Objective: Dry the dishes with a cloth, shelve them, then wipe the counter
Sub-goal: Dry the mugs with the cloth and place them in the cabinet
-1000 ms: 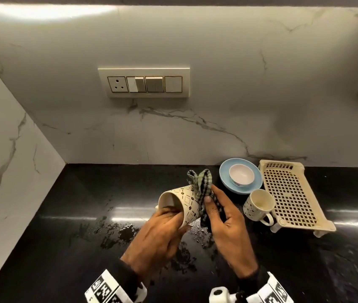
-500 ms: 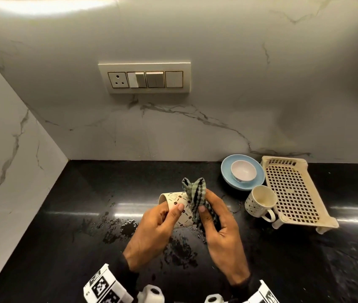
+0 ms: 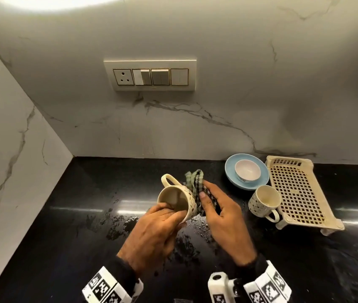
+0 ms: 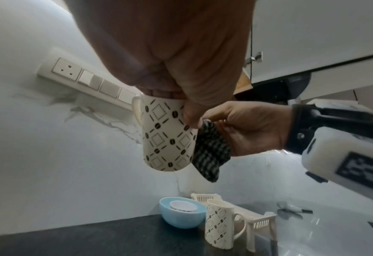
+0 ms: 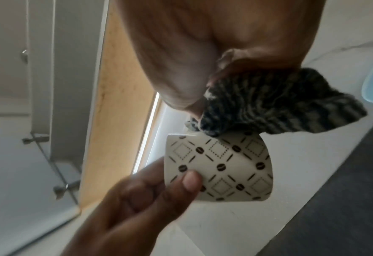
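My left hand (image 3: 152,235) grips a cream patterned mug (image 3: 177,199) by its rim, fingers inside and thumb outside, above the black counter (image 3: 64,237). The mug (image 4: 167,133) lies tilted with its mouth towards me and its handle up at the far left. My right hand (image 3: 221,217) holds a bunched checked cloth (image 3: 196,189) against the mug's outer side. The cloth (image 5: 279,107) sits on the mug (image 5: 220,168) wall in the right wrist view. A second patterned mug (image 3: 263,202) stands on the counter to the right.
A blue plate (image 3: 230,173) with a small white bowl (image 3: 247,170) stands by the back wall. A cream perforated rack (image 3: 298,191) lies at the right. Water puddles (image 3: 117,226) spread on the counter below my hands. A switch panel (image 3: 150,75) is on the marble wall.
The mug has been turned in my left hand: its handle now points up and far left, and its mouth faces me. The cloth stays on its side.
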Available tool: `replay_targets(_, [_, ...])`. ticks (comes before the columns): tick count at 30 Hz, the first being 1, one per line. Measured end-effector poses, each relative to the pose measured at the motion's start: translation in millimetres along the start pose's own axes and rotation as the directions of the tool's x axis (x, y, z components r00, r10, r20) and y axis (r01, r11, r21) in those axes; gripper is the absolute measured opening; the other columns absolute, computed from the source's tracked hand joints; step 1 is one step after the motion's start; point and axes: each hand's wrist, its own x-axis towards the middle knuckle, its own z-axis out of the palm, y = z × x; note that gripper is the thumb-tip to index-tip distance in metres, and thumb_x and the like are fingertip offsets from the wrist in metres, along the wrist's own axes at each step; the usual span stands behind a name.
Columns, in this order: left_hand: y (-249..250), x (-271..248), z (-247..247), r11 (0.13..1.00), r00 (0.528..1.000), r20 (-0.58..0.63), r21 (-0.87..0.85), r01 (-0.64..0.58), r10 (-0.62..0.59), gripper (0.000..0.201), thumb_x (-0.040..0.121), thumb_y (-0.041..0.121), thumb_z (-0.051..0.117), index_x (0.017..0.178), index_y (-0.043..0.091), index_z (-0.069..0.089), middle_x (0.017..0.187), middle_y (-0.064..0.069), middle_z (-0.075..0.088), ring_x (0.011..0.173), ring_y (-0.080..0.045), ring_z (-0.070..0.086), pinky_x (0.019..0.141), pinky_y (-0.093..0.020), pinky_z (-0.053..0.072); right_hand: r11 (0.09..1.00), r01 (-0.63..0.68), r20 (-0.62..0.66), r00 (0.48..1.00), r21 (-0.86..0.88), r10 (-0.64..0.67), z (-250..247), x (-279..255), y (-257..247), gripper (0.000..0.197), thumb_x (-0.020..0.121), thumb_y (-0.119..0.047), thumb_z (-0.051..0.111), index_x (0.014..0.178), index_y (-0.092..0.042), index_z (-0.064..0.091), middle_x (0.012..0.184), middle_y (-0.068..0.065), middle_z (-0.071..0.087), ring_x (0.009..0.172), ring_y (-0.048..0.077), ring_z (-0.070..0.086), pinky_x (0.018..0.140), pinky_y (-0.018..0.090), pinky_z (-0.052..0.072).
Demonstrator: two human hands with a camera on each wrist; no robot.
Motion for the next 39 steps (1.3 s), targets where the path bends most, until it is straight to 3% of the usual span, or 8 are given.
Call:
replay_targets(4, [-12,-5,-1,0.993,0.995,0.03,0.067,-0.095,0.093,0.03,0.095,0.016,0.068,0.125,0.016,0.069,0.11,0.006,0.078,0.105,-0.012,0.071,0.108,-0.034,0.047,0.987,0.159,0.108,0.981,0.036,-0.162,4,-9,-14,0.034,0.109,-0.016,0.058,0.139,-0.031,0.065,0.128,-0.017,0.071,0.12,0.008,0.067,0.097,0.022,0.054])
replay_targets(10, [-11,-7,-4,0.962,0.973,0.141,0.179,-0.208,0.184,0.028,0.098,0.021,0.056,0.123,0.023,0.067,0.113,0.011,0.077,0.107,-0.008,0.071,0.114,-0.03,0.038,0.988,-0.149,0.179,0.974,0.041,0.14,-11,17,15,0.027,0.11,-0.027,0.056,0.13,-0.041,0.068,0.12,-0.026,0.074,0.115,-0.007,0.067,0.107,0.029,0.053])
replay_targets(17, [-13,-6,-10,0.956,0.968,0.117,0.172,-0.239,0.221,0.027,0.097,0.019,0.058,0.121,0.022,0.068,0.113,0.009,0.078,0.107,-0.007,0.07,0.113,-0.031,0.041,0.935,-0.229,0.287,0.946,0.271,0.149,-11,22,29,0.03,0.111,-0.024,0.052,0.136,-0.028,0.067,0.131,-0.005,0.074,0.128,0.018,0.067,0.112,0.042,0.05])
replay_targets(23, [-13,-7,-11,0.97,0.979,-0.001,0.139,-0.2,0.202,0.021,0.099,0.021,0.061,0.12,0.02,0.066,0.106,0.009,0.077,0.099,-0.01,0.07,0.113,-0.031,0.042,0.308,-0.585,0.42,0.781,0.75,0.462,9,17,56,0.039,0.108,-0.031,0.049,0.139,-0.013,0.066,0.136,0.021,0.069,0.112,0.034,0.072,0.098,0.056,0.056])
replay_targets(29, [-13,-5,-16,0.989,0.985,-0.094,0.002,-0.147,0.147,0.024,0.102,0.026,0.062,0.122,0.015,0.07,0.11,0.006,0.078,0.099,-0.008,0.071,0.113,-0.032,0.045,0.144,-0.646,0.521,0.71,0.75,0.473,22,15,67,0.05,0.109,-0.036,0.045,0.138,-0.002,0.066,0.143,0.031,0.06,0.122,0.04,0.064,0.109,0.059,0.047])
replay_targets(34, [-21,-2,-15,0.994,0.992,-0.117,-0.101,-0.049,0.037,0.022,0.1,0.024,0.066,0.117,0.01,0.072,0.106,0.006,0.075,0.095,-0.006,0.067,0.103,-0.032,0.052,0.408,-0.679,0.537,0.733,0.61,0.417,16,10,77,0.035,0.108,-0.025,0.053,0.136,-0.011,0.069,0.134,0.019,0.07,0.117,0.031,0.072,0.097,0.045,0.06])
replay_targets(37, [-22,-4,-10,0.971,0.981,-0.146,-0.219,0.097,-0.131,0.023,0.1,0.031,0.064,0.113,0.015,0.074,0.106,0.01,0.075,0.099,-0.006,0.066,0.091,-0.03,0.055,0.953,-0.277,0.345,0.888,-0.124,0.303,15,-2,108,0.028,0.108,-0.032,0.058,0.133,-0.029,0.071,0.128,-0.008,0.075,0.12,0.014,0.069,0.107,0.036,0.052])
replay_targets(39, [-20,-5,-9,0.909,0.943,-0.158,-0.351,0.224,-0.293,0.02,0.099,0.036,0.066,0.108,0.021,0.074,0.104,0.015,0.075,0.101,-0.006,0.068,0.083,-0.031,0.059,0.878,-0.101,0.26,0.934,-0.468,0.246,22,-16,142,0.033,0.105,-0.033,0.059,0.137,-0.033,0.067,0.13,-0.009,0.073,0.121,0.016,0.067,0.106,0.033,0.05])
